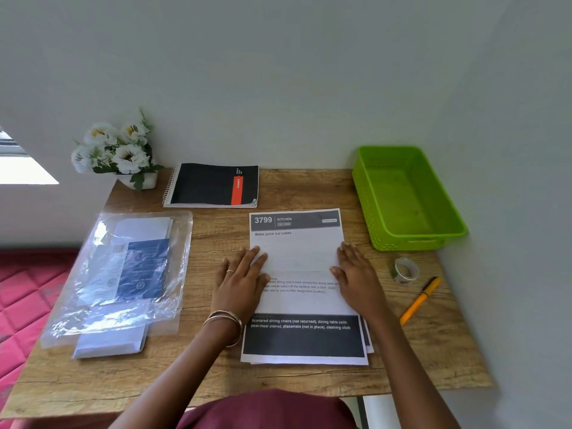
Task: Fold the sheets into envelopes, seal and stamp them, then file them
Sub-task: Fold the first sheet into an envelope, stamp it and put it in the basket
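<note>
1. Head view shows a stack of printed sheets (pixel 305 339) lying at the middle of the wooden desk (pixel 309 187), the top sheet (pixel 297 243) seemingly folded over onto itself, so that one printed header faces up above another block of text.
2. Left hand (pixel 241 283) lies flat, fingers spread, pressing the left edge of the fold; right hand (pixel 359 280) lies flat on the right edge. Neither hand grips anything.
3. Paper looks thin, light and limp: it should crease readily under the palms but may slide on the sheets beneath, so pressing down while running along the crease seems wise.
4. Best hold for the next fold is probably the two free corners or side edges, pinched lightly.
5. Envelopes (pixel 108 342) sit partly inside a clear plastic bag (pixel 123 274) at the left.
6. Tape roll (pixel 406 270) and orange pen (pixel 419 300) lie at the right, near the empty green basket (pixel 455 224), likely the filing place.
</note>
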Tool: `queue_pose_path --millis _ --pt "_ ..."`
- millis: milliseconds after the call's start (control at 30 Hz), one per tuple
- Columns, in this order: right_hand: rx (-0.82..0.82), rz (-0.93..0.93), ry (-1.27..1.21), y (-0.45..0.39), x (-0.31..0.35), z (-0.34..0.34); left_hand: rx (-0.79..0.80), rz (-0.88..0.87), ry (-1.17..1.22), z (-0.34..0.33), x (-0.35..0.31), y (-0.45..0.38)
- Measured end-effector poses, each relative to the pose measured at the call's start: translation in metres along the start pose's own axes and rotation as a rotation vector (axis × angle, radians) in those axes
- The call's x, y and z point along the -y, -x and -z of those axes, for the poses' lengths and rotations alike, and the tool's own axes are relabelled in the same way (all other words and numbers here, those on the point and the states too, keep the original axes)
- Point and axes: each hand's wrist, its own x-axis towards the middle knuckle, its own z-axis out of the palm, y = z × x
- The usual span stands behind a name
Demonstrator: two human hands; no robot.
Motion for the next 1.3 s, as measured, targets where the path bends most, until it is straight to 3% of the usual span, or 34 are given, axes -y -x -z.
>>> queue_pose_path --millis 133,267,400,533,600,700,800,933,1033,1167,1300 --pt "0.009 0.012 0.039 0.001 -0.003 0.000 0.043 -0.023 -0.067 0.007 -0.001 -0.001" --pt "-0.041 -0.002 0.070 0.003 0.004 -0.007 0.025 -0.157 -0.110 0.009 0.003 0.001" --pt "-0.133 0.081 -0.019 0.012 0.013 0.001 0.131 -0.138 -0.087 0.009 0.006 0.001" --pt "0.256 0.267 -0.243 0.045 0.041 0.028 0.210 -0.128 -0.074 0.010 0.007 0.005" --pt "0.388 0.349 -0.143 0.065 0.052 0.031 0.239 -0.121 -0.066 0.009 0.007 0.006" --pt "0.429 0.388 0.089 0.084 0.055 0.026 0.259 -0.115 -0.038 0.010 0.007 0.007" --pt "0.396 0.395 0.156 0.088 0.052 0.026 0.273 -0.116 -0.005 0.010 0.007 0.006" --pt "0.326 0.406 0.024 0.082 0.051 0.041 0.297 -0.086 0.114 0.014 0.008 0.003" --pt "0.140 0.331 -0.095 0.076 0.048 0.052 0.282 -0.034 0.318 0.018 0.007 0.001" --pt "-0.123 0.225 -0.018 0.061 0.044 0.044 0.302 0.057 0.593 0.023 0.010 -0.005" --pt "-0.173 0.133 0.125 0.054 0.040 0.015 0.292 0.091 0.735 0.029 0.011 -0.004"
